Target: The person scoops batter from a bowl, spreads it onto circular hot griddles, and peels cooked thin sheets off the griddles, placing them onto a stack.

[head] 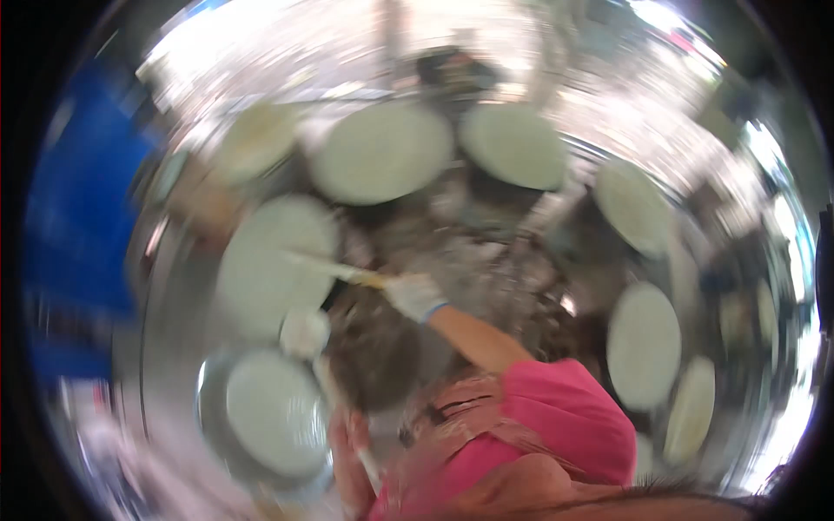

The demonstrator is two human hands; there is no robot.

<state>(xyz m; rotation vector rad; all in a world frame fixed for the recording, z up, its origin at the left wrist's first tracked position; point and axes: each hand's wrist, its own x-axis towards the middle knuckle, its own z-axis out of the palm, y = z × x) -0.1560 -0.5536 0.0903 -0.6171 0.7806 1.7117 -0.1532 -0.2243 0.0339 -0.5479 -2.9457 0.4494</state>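
My right hand (412, 296), in a white glove with a blue cuff, holds a thin stick-like tool (339, 270) with a yellowish part near the grip. The tool's far end lies over a large round pale surface (273, 260) at the left. Bare and blurred, my left hand (352, 439) grips the handle of a ladle-like tool. Its round whitish head (304, 333) overlaps the lower edge of that pale surface. Just left of this hand stands a shiny wide bowl (212, 410) with whitish contents (273, 413). What the pale surface is made of is too blurred to tell.
More round pale surfaces form a ring, at the top (384, 153), upper right (515, 144) and right (644, 345). Brown, cluttered ground (495, 273) lies inside the ring. A blue surface (85, 195) stands at the far left. Motion blur hides much detail.
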